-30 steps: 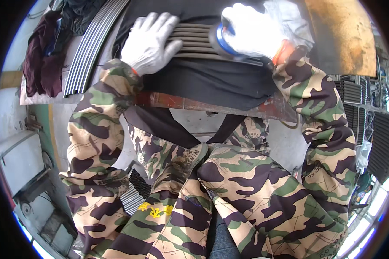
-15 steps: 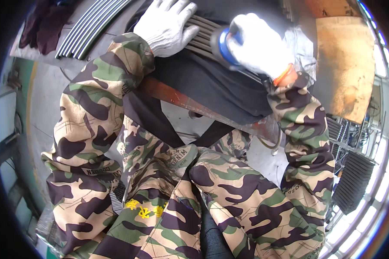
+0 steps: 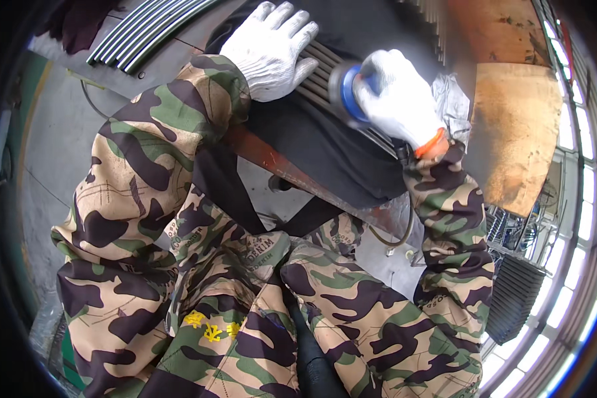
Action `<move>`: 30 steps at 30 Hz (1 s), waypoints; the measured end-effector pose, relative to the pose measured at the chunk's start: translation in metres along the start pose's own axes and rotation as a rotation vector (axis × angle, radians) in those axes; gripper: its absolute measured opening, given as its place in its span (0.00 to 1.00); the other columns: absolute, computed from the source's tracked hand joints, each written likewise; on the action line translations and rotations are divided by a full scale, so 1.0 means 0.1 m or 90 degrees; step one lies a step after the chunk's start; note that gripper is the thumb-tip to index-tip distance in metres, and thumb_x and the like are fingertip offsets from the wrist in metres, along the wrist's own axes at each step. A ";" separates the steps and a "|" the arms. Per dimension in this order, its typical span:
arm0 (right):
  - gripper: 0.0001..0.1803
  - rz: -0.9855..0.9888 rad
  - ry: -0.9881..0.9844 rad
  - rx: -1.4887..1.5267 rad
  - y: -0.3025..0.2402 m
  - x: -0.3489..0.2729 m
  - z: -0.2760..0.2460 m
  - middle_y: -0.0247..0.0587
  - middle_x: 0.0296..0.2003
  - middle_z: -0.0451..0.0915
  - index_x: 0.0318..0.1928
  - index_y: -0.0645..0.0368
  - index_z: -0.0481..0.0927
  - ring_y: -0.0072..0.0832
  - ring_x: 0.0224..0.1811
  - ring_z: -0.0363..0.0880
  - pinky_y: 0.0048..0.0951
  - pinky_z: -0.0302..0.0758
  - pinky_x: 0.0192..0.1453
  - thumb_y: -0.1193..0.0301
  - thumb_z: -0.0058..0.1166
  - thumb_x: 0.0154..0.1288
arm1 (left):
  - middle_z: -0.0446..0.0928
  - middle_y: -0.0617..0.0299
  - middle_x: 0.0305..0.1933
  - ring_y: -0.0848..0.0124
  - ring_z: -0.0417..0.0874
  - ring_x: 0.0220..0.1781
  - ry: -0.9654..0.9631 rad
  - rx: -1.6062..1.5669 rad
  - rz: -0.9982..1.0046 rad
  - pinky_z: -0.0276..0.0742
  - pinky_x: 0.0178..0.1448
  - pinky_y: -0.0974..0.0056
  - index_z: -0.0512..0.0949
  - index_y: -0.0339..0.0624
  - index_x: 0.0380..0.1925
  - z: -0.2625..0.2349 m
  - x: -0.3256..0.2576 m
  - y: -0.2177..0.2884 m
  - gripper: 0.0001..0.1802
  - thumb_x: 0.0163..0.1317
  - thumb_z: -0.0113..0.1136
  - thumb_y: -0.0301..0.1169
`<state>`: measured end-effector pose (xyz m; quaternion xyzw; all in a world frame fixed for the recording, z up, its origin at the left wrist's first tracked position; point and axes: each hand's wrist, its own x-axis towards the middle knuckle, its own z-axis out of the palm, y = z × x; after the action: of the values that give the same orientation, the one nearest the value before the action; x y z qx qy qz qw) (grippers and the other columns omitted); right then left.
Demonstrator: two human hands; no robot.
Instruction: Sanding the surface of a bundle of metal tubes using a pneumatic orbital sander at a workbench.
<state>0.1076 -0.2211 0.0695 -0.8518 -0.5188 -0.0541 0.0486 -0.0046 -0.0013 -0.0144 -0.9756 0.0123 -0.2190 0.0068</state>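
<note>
- The rods (image 3: 322,73) lie side by side on the black cloth (image 3: 331,152), slanting across it from upper left to lower right.
- The blue tool (image 3: 350,95), round and blurred at its face, sits over the rods on the cloth's right part.
- The right hand (image 3: 397,93), white-gloved with an orange cuff, has its grip closed around the tool, above the cloth.
- The left hand (image 3: 270,56), also white-gloved, lies palm down over the rods on the cloth's left part; its grip is released, fingers straight and spread.
- The table (image 3: 179,56) carries the cloth; its worn reddish edge shows below the cloth on the wearer's side.
- Left of the cloth, shiny tubes (image 3: 146,30) lie in a row, and past them a dark maroon garment (image 3: 79,26).
- Right of the cloth are a crumpled grey rag (image 3: 452,106) and, further out, a stained brown board (image 3: 514,132).
- Below the cloth's right corner hangs a thin hose (image 3: 401,239).
- Well right of the cloth, lower down, stands a dark ribbed stack (image 3: 516,295).
</note>
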 end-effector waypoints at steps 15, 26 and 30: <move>0.12 -0.022 0.011 -0.011 0.00 0.02 0.01 0.49 0.42 0.82 0.45 0.50 0.83 0.50 0.45 0.84 0.49 0.82 0.50 0.60 0.63 0.66 | 0.72 0.49 0.77 0.49 0.68 0.80 -0.012 -0.059 0.013 0.58 0.85 0.47 0.74 0.41 0.72 0.06 0.03 -0.04 0.31 0.77 0.55 0.47; 0.13 0.002 -0.021 -0.013 0.01 0.07 -0.02 0.50 0.44 0.82 0.47 0.50 0.83 0.50 0.49 0.84 0.50 0.82 0.54 0.60 0.62 0.66 | 0.81 0.41 0.62 0.42 0.78 0.68 0.089 -0.108 0.042 0.68 0.74 0.43 0.79 0.31 0.60 -0.02 0.16 -0.09 0.31 0.68 0.62 0.46; 0.14 0.014 -0.004 -0.030 0.06 0.10 0.03 0.51 0.44 0.82 0.47 0.50 0.82 0.50 0.49 0.84 0.50 0.82 0.55 0.58 0.61 0.68 | 0.81 0.42 0.60 0.43 0.78 0.66 0.107 -0.092 0.039 0.69 0.72 0.44 0.80 0.30 0.59 0.06 0.16 -0.10 0.30 0.68 0.63 0.46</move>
<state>0.1177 -0.2149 0.0677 -0.8587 -0.5078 -0.0629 0.0278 0.0126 0.0084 -0.0130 -0.9510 0.0580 -0.2982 -0.0580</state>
